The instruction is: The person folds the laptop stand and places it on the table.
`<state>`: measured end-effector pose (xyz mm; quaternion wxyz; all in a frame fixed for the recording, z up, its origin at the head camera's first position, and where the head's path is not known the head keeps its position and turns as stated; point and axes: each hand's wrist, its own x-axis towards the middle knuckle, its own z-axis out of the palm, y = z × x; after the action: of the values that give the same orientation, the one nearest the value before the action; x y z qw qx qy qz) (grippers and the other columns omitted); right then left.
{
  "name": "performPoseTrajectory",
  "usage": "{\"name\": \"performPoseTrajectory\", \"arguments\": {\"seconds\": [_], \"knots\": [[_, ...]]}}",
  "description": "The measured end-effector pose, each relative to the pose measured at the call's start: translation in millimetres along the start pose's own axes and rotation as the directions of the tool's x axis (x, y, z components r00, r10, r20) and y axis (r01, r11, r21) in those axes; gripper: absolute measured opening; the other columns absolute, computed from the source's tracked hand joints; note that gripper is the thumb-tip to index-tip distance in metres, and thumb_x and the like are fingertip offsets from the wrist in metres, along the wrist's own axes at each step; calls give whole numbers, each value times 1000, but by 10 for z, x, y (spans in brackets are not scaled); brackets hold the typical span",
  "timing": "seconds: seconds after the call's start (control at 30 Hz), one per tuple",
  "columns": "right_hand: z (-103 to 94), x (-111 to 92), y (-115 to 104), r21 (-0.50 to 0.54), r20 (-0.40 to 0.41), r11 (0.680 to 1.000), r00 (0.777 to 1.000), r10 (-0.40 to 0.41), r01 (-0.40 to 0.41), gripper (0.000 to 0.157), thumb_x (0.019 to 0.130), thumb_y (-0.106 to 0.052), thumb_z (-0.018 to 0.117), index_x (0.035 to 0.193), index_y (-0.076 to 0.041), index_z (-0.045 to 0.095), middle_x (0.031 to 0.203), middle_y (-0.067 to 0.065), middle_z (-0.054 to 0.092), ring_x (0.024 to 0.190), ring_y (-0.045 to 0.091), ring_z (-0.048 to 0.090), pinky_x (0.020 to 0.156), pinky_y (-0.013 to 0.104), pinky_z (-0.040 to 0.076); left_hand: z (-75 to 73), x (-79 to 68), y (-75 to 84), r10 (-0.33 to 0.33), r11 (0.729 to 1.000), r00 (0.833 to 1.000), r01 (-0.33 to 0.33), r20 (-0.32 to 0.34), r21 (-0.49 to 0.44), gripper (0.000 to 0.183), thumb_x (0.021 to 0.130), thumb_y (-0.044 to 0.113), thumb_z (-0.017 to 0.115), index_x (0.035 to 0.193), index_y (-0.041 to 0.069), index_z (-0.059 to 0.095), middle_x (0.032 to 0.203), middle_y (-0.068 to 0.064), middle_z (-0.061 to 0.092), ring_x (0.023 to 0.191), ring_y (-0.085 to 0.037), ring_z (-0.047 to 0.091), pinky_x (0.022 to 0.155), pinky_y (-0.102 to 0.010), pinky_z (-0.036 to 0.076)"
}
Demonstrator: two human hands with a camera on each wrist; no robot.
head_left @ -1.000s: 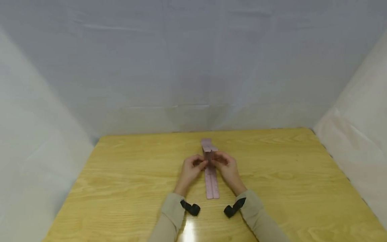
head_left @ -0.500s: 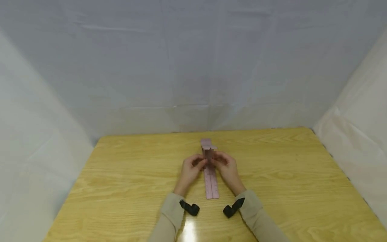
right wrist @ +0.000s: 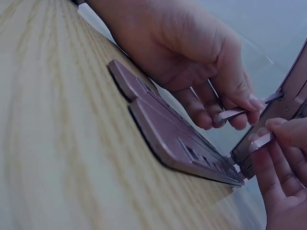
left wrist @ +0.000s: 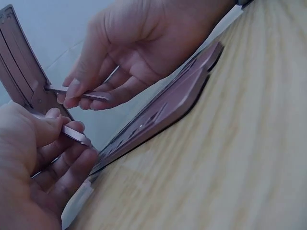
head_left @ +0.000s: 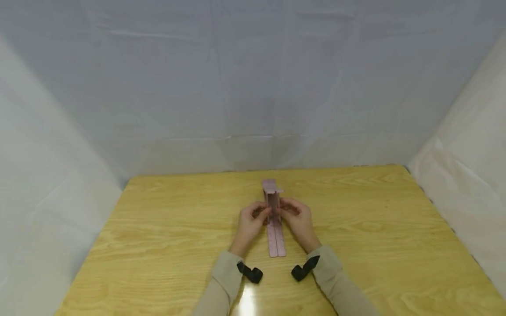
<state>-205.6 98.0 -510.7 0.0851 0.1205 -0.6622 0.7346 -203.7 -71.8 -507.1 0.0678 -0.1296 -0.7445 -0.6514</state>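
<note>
A pink folding stand (head_left: 276, 243), made of metal by its sheen, stands on the wooden table between my hands. Its two-part base lies flat, pointing towards me, and a slotted panel (left wrist: 19, 52) rises steeply from the far end. My left hand (head_left: 248, 223) pinches one slim hinged arm (left wrist: 76, 133) of that panel between thumb and fingers. Opposite it, my right hand (head_left: 297, 220) pinches a matching arm (left wrist: 93, 94) the same way. In the head view, fingers partly hide the panel's lower part; its top piece (head_left: 269, 184) shows beyond them.
The yellow wood-grain table (head_left: 170, 228) spreads on both sides of the stand. Pale sheeting (head_left: 253, 87) hangs behind the far edge and along both sides. A black camera mount sits on each wrist, the left (head_left: 251, 273) and the right (head_left: 304, 268).
The stand's panel has tilted further upright, and more of its inner face shows between the hands. Both hands keep their pinch on the arms and have barely shifted.
</note>
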Motion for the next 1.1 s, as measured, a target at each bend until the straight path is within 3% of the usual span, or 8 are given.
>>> {"name": "performPoseTrajectory", "arguments": {"seconds": [0.07,0.17,0.23,0.37,0.5,0.67,0.87,1.1], "knots": [[-10,-11,25,2,-1,1000,1000,-19,19,28,86,5,73,113,10,68,108,26,67,91,15,68,76,24,57,10,-16,-20,46,999,999,-46,-1,-12,11,94,7,67,97,-4,70,83,-12,69,67,-18,65,56,-28,57],[-24,-43,27,22,-2,1000,1000,-23,23,28,86,2,74,113,8,69,109,24,68,93,16,68,76,24,57,28,-54,2,49,997,999,-49,7,-55,12,94,6,67,98,-5,68,81,-13,68,62,-16,64,53,-30,57],[-35,-72,18,57,-6,998,1000,3,-2,28,86,2,74,113,9,68,108,21,69,93,16,68,77,25,57,41,-81,27,9,997,1000,-7,20,-81,12,94,5,66,99,-6,68,81,-17,67,60,-19,64,53,-33,58],[-48,-150,-17,137,-13,987,996,91,-88,28,85,7,71,111,12,67,104,15,70,91,15,69,75,25,57,32,-164,257,-98,989,993,104,62,-108,12,95,-3,62,102,-11,66,88,-24,67,65,-33,66,59,-43,59],[-56,-211,-54,157,-3,977,989,148,-145,26,85,7,69,110,12,67,97,10,72,87,16,70,74,26,57,18,-219,323,-135,980,986,147,96,-137,12,93,-12,57,102,-17,63,91,-28,66,66,-41,65,61,-50,59],[-80,-273,-85,155,32,973,985,170,-173,28,87,6,68,114,13,66,97,6,74,89,16,70,75,27,58,23,-268,174,-172,964,977,193,128,-180,15,94,-10,56,105,-16,63,90,-30,68,61,-34,68,59,-46,60],[-108,-344,-123,128,56,967,975,213,-219,31,89,2,68,118,13,64,111,15,71,97,16,69,82,27,56,6,-338,196,-231,937,958,266,172,-227,22,96,-3,57,114,-16,62,96,-27,70,66,-19,69,64,-36,61],[-110,-375,-150,119,78,959,965,249,-257,30,91,-1,67,118,14,64,111,22,69,93,15,69,78,26,56,-15,-370,221,-259,906,948,305,184,-293,26,94,-5,55,117,-19,58,98,-30,69,71,-17,70,66,-33,60]]}}
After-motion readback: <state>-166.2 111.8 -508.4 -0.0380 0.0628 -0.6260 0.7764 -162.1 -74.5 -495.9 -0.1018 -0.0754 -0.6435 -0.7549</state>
